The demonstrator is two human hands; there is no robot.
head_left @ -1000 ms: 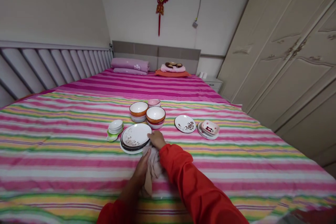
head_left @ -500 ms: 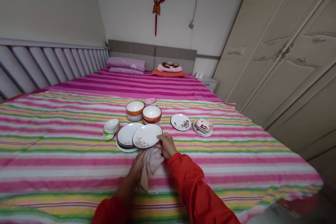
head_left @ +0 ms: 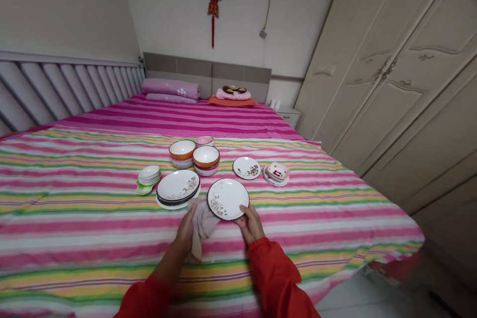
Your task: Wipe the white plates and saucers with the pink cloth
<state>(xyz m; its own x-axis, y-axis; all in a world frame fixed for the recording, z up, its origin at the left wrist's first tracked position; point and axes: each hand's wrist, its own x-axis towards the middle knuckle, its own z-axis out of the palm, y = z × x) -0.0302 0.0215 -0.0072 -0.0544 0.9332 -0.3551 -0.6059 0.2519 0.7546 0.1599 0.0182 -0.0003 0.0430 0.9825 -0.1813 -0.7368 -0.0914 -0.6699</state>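
My right hand [head_left: 252, 222] grips the near edge of a white plate with a brown flower pattern [head_left: 228, 198], lifted just above the striped bedspread. My left hand [head_left: 186, 228] is closed on a beige cloth [head_left: 203, 223] that hangs beside the plate's left edge. To the left lies a stack of plates [head_left: 178, 187] with the same pattern. Behind them stand two orange-rimmed bowls [head_left: 194, 154] on other bowls, with a pink bowl at the back.
A small pile of white saucers [head_left: 149, 176] on a green dish sits at the left. One patterned plate [head_left: 246, 167] and a stack with a pink dish [head_left: 276, 173] lie at the right. Pillows are at the headboard, a cream wardrobe [head_left: 402, 84] on the right.
My right hand took the top plate off the stack and carried it to the right and nearer to me. The cloth in my left hand stayed beside it. The view shifted right.
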